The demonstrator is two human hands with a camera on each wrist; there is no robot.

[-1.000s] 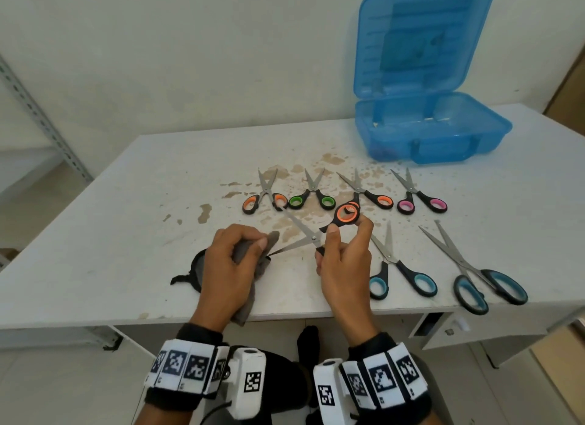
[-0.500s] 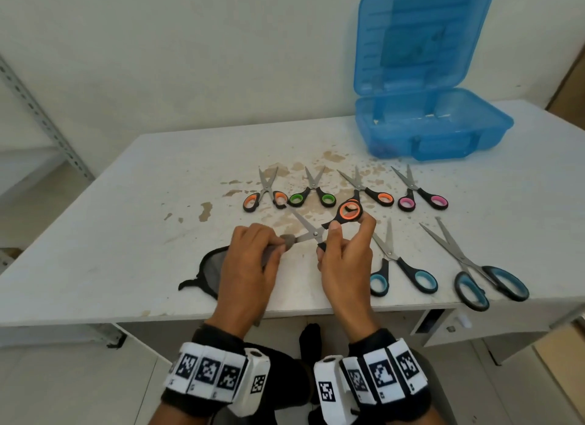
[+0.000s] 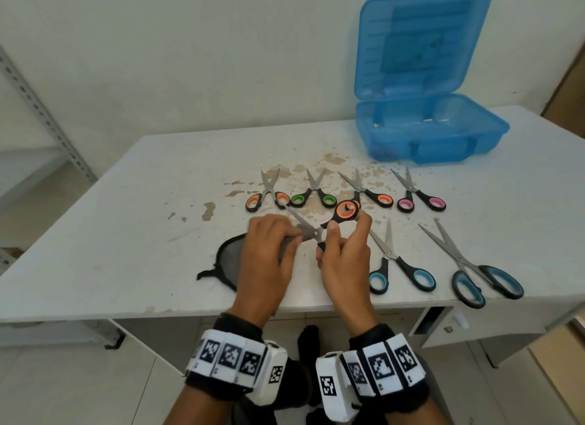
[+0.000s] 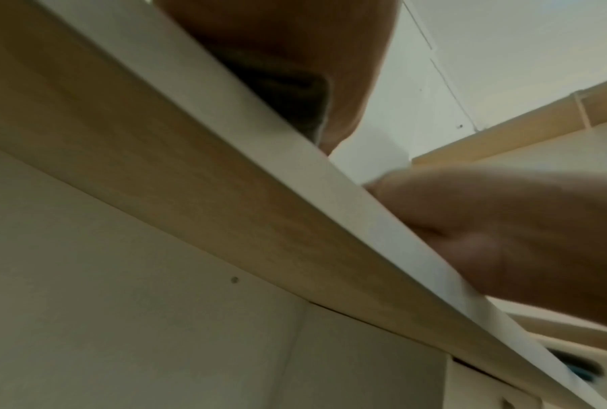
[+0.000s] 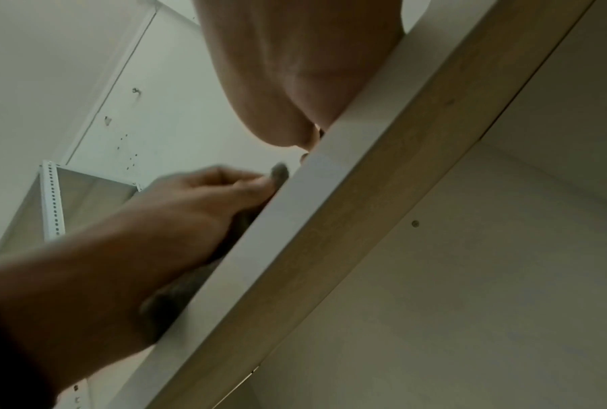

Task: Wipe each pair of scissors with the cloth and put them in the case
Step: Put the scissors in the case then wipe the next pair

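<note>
Orange-handled scissors held above the counter, blades spread wide. Right hand pinches the handles, thumb and fingertips curled round the upper orange loop; the lower loop is hidden behind the palm. Left hand has its fingers curled round the grey cloth, pinching it over one blade close to the pivot; the other blade points up and left, bare. The black item under the left wrist is partly hidden, and whether it belongs to the cloth I cannot tell. Six more pairs lie on the counter: a far row of orange, green, orange and pink, and a nearer row of two teal pairs. Blue case stands open at the far right, well apart from the hands; it looks empty, though the tinted plastic makes that uncertain. Judgement: wiping the first pair, nothing cased yet. Risks: with blades this open, a stroke toward the tip could run thin cloth and fingertips along the edge; a thin pinch of fabric would cause a nick. The free blade tip sits near the far-row orange pair and could knock it. The larger teal pair lies at the counter's front edge, handles about level with the rim; a stray forearm could push it off.
</note>
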